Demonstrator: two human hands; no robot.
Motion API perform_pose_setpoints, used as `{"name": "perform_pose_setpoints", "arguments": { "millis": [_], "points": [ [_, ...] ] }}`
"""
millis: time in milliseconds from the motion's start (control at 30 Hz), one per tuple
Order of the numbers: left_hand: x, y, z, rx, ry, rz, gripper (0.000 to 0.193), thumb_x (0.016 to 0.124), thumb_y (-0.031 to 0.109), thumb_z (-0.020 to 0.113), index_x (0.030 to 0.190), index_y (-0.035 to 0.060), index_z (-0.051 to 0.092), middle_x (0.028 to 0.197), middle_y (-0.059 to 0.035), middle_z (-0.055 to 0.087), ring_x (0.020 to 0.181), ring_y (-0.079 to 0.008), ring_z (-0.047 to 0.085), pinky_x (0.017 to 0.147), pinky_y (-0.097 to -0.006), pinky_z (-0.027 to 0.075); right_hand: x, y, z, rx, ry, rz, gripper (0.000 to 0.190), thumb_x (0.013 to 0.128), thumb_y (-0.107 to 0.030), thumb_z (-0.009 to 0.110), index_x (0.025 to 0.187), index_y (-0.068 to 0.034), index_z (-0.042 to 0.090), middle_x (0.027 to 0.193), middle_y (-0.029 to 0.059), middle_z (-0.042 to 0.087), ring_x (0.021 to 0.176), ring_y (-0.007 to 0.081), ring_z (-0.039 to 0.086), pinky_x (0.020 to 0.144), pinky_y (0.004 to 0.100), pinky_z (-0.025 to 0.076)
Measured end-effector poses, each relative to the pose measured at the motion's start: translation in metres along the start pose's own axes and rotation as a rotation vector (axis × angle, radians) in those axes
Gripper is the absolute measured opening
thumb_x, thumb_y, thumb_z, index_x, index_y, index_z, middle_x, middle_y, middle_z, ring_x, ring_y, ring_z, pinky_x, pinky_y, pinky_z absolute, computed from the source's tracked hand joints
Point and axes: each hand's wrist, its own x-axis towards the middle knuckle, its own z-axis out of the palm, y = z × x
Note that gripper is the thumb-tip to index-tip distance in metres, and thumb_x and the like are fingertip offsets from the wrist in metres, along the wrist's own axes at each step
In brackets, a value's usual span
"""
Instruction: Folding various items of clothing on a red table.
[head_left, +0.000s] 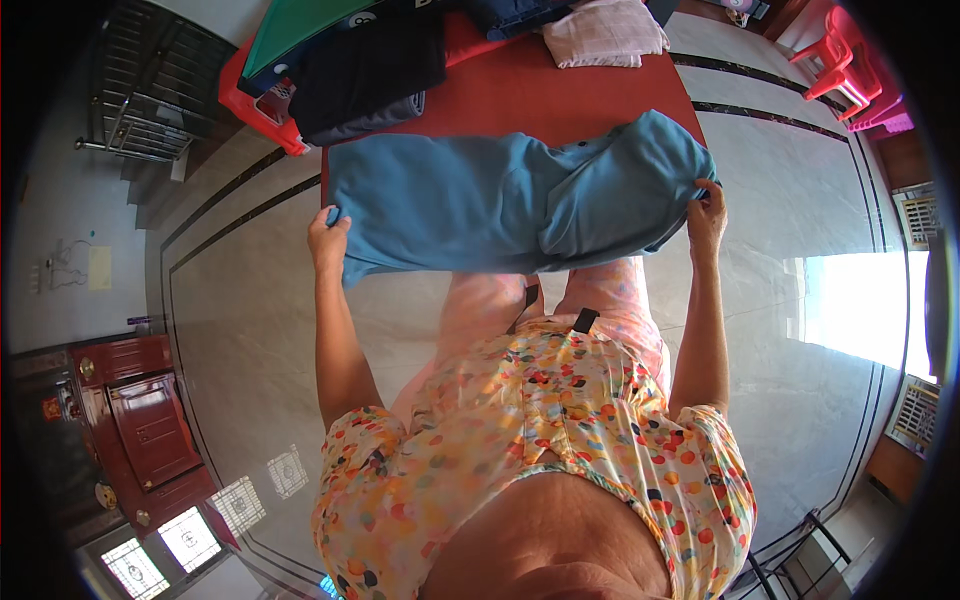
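A blue cloth garment (450, 202) lies stretched lengthwise across the near part of a red tabletop (510, 97), its near edge hanging toward my lap. My left hand (328, 236) pinches its left end between thumb and fingers. At the other end, my right hand (706, 214) grips the garment's edge. Small dark buttons show near its far edge, right of the middle. The right part is bunched in loose folds, while the left part lies flatter.
Folded dark clothes (367, 75) lie at the table's far left, by a green-topped box (300, 34) and a red plastic stool (277, 127). A folded pale pink cloth (606, 34) lies at the far right. Red plastic chairs (844, 71) stand beyond.
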Motion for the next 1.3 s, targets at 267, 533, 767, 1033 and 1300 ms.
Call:
{"name": "perform_pose_setpoints", "arguments": {
  "millis": [267, 533, 767, 1033, 1300],
  "points": [
    [0.0, -0.004, 0.015, 0.136, 0.063, -0.043, 0.048, 0.07, 0.007, 0.064, 0.113, -0.0067, 0.047, 0.106, -0.0197, 0.055, 0.095, -0.0269, 0.055, 0.085, -0.0322, 0.04, 0.015, -0.045, 0.002, 0.36, 0.129, 0.527, 0.061, 0.063, -0.028, 0.074, 0.107, 0.007, 0.05, 0.094, 0.0176, 0.057, 0.088, 0.0216, 0.056, 0.068, 0.0313, 0.046],
    [0.005, 0.036, 0.006, -0.142, -0.002, -0.025, 0.038, 0.069, -0.003, 0.06, 0.105, -0.0081, 0.05, 0.094, -0.012, 0.058, 0.083, -0.0178, 0.055, 0.077, -0.0272, 0.043, 0.041, -0.061, 0.009, 0.864, -0.21, 0.439, 0.041, 0.07, -0.009, 0.067, 0.104, 0.007, 0.05, 0.091, 0.016, 0.059, 0.081, 0.0249, 0.059, 0.073, 0.0324, 0.048],
    [0.003, 0.038, -0.035, -0.432, 0.223, 0.009, 0.027, 0.073, -0.002, 0.059, 0.099, -0.0035, 0.053, 0.087, -0.0072, 0.057, 0.076, -0.0141, 0.053, 0.072, -0.027, 0.043, 0.04, -0.059, -0.02, 1.008, 0.21, 0.064, 0.039, 0.077, -0.017, 0.061, 0.11, 0.001, 0.049, 0.095, 0.0122, 0.058, 0.088, 0.0209, 0.055, 0.071, 0.032, 0.047],
    [-0.008, -0.008, 0.001, -0.124, 0.031, -0.14, 0.038, 0.072, -0.003, 0.059, 0.109, -0.0072, 0.05, 0.098, -0.0119, 0.058, 0.086, -0.0185, 0.055, 0.078, -0.0264, 0.042, 0.02, -0.025, -0.013, 0.383, 0.091, 0.291, 0.036, 0.078, -0.029, 0.061, 0.103, -0.002, 0.056, 0.079, 0.0066, 0.057, 0.066, 0.0113, 0.05, 0.055, 0.0255, 0.042],
    [0.015, 0.012, -0.004, -0.308, 0.08, -0.13, 0.023, 0.072, -0.007, 0.058, 0.094, 0.0006, 0.056, 0.087, -0.0063, 0.056, 0.077, -0.0157, 0.052, 0.072, -0.0268, 0.042, 0.074, -0.022, -0.015, 0.898, 0.042, 0.338, 0.028, 0.077, -0.011, 0.059, 0.099, 0.006, 0.054, 0.089, 0.0135, 0.057, 0.081, 0.0216, 0.056, 0.069, 0.0356, 0.046]
  ]
}}
